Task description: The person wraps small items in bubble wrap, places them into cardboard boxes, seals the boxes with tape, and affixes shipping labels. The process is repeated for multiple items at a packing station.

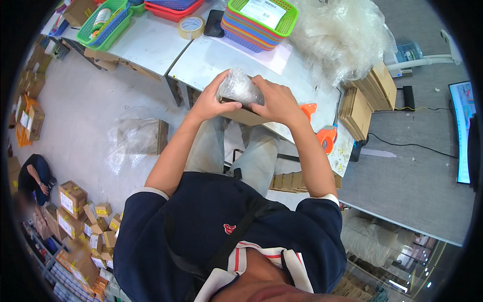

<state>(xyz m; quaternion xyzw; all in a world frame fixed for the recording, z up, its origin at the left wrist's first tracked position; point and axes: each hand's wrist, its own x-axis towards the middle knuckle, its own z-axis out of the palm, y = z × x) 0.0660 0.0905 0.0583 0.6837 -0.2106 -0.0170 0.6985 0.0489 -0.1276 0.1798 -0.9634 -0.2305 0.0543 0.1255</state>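
Between my two hands is a bundle of clear bubble wrap (pixel 241 88), above a small cardboard box (pixel 247 116) at the near edge of the white table (pixel 211 56). My left hand (pixel 214 96) grips the bundle from its left side, the thumb along its near edge. On the other side my right hand (pixel 277 99) presses against it, thumb and fingers curved round it. What the wrap encloses cannot be made out. Two orange tape dispensers (pixel 326 138) lie on the table beyond my right forearm.
Stacked plastic baskets (pixel 260 28), a tape roll (pixel 191 27) and a black phone (pixel 214 23) stand along the table's far side. Loose bubble wrap (pixel 339 37) and flat cartons (pixel 356 111) are at right. A wrapped box (pixel 143 136) sits on the floor; a person (pixel 36 177) crouches near parcels.
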